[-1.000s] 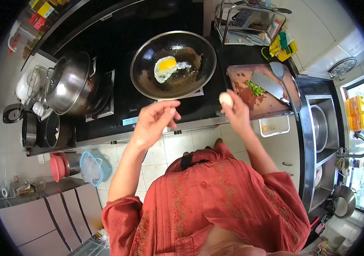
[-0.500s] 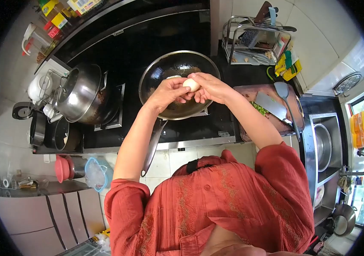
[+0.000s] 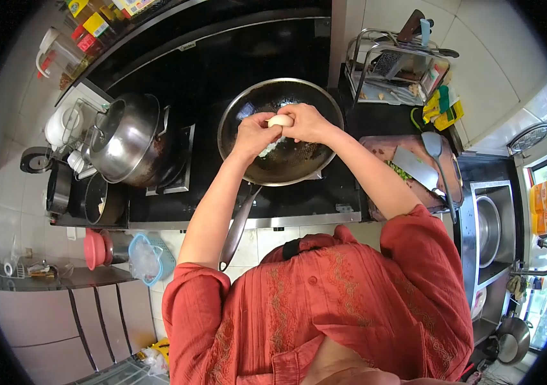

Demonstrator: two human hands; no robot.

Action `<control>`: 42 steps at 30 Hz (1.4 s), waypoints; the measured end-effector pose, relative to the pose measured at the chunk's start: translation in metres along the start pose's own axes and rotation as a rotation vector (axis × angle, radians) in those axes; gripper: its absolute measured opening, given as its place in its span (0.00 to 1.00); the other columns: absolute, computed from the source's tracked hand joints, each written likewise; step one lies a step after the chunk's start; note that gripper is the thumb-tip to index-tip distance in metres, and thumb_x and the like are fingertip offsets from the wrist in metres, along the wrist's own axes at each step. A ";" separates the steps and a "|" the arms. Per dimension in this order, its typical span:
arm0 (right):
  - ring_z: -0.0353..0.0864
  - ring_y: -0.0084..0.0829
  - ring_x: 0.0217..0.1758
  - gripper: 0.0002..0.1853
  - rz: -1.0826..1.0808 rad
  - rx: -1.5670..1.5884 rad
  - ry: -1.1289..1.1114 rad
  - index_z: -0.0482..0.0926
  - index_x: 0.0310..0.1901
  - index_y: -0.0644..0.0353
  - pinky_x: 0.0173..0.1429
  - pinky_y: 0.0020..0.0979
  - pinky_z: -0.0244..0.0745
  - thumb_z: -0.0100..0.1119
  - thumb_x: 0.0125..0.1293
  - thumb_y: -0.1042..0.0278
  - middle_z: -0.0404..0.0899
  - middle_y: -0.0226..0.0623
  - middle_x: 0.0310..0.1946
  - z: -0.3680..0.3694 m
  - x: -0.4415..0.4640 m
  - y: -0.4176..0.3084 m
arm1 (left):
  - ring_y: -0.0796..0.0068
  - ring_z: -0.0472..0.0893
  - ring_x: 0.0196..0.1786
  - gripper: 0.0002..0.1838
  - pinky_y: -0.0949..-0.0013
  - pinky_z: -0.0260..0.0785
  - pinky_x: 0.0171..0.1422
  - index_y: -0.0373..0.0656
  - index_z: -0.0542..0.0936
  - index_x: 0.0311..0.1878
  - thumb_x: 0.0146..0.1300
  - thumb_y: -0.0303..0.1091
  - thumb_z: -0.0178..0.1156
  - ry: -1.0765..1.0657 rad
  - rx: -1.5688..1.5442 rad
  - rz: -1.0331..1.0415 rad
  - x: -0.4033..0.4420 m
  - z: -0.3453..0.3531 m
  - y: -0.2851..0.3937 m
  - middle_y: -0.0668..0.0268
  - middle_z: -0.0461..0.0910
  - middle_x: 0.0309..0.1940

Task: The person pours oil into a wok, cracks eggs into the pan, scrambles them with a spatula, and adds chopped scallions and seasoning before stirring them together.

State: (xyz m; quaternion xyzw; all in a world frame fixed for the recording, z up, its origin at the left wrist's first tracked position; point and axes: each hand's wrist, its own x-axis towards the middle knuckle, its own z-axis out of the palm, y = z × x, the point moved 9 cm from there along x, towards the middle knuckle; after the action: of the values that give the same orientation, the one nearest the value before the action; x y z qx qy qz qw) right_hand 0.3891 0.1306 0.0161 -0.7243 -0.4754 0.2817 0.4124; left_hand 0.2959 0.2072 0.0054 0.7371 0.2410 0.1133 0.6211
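Observation:
Over the wok (image 3: 318, 163) on the stove, my left hand (image 3: 256, 133) and my right hand (image 3: 307, 123) hold one pale egg (image 3: 280, 120) between them. Both sets of fingers are closed around its ends, and the shell faces up. Beneath my hands a bit of cooked egg white (image 3: 268, 149) shows in the wok; the rest of that fried egg is hidden. The wok's handle (image 3: 240, 228) points toward me, beside my left forearm.
A cutting board (image 3: 376, 149) at the right bears a cleaver (image 3: 414, 168), chopped greens and a grey spatula (image 3: 434, 146). Behind it stands a utensil rack (image 3: 363, 64). A large lidded steel pot (image 3: 122, 144) sits on the left burner.
My right hand has brought the egg from beside the cutting board to above the wok. My left hand has come up and taken hold of it too. The view has shifted.

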 end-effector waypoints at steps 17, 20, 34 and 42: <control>0.77 0.44 0.53 0.21 -0.478 -0.624 0.460 0.79 0.53 0.56 0.58 0.42 0.74 0.57 0.55 0.76 0.78 0.41 0.44 -0.044 -0.023 -0.056 | 0.56 0.81 0.47 0.20 0.54 0.73 0.56 0.49 0.83 0.52 0.52 0.34 0.65 0.334 0.867 0.509 -0.013 -0.009 0.076 0.60 0.82 0.41; 0.75 0.43 0.54 0.20 -0.281 -0.870 0.164 0.81 0.50 0.52 0.57 0.45 0.72 0.60 0.53 0.72 0.79 0.40 0.46 -0.014 -0.014 -0.020 | 0.58 0.78 0.53 0.21 0.46 0.67 0.62 0.52 0.83 0.52 0.51 0.36 0.65 0.234 1.275 0.506 -0.006 0.009 0.052 0.63 0.82 0.42; 0.75 0.44 0.54 0.21 -0.226 -0.746 0.402 0.81 0.51 0.50 0.57 0.45 0.71 0.62 0.52 0.64 0.80 0.40 0.45 -0.036 -0.063 -0.051 | 0.61 0.75 0.58 0.17 0.29 0.46 0.71 0.55 0.84 0.48 0.52 0.38 0.66 0.176 1.127 0.600 -0.039 -0.009 0.069 0.66 0.83 0.42; 0.75 0.46 0.55 0.23 0.023 -0.720 0.457 0.80 0.53 0.51 0.58 0.43 0.72 0.64 0.52 0.63 0.81 0.42 0.47 -0.020 -0.068 -0.032 | 0.61 0.75 0.59 0.22 0.33 0.47 0.72 0.57 0.83 0.53 0.51 0.44 0.69 0.016 1.200 0.609 -0.039 -0.013 0.053 0.66 0.83 0.47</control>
State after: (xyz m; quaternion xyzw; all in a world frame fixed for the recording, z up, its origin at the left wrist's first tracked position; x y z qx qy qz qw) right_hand 0.3641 0.0678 0.0545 -0.8711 -0.4317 -0.0652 0.2248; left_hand 0.2680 0.1935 0.0649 0.9887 0.0479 0.1352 0.0425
